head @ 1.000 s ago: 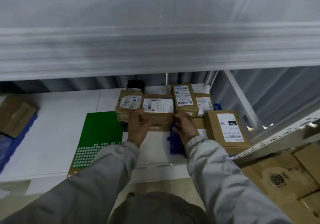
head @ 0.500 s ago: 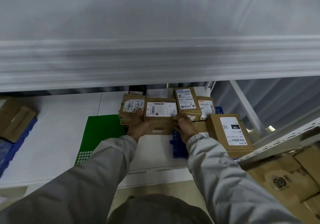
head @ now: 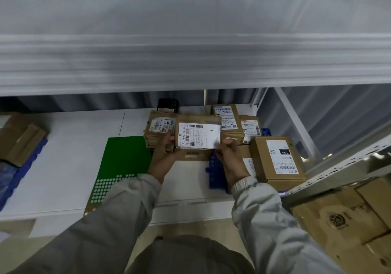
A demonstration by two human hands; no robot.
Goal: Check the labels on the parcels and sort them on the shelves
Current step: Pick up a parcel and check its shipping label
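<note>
Both hands' fingers (head: 169, 138) clamp the parcel (head: 197, 139) — long axis crosswise, label seemingly up.

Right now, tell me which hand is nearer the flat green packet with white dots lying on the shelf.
Left. The left hand grips the brown labelled parcel just right of the green packet; the right hand holds the parcel's far side, farther away.
</note>
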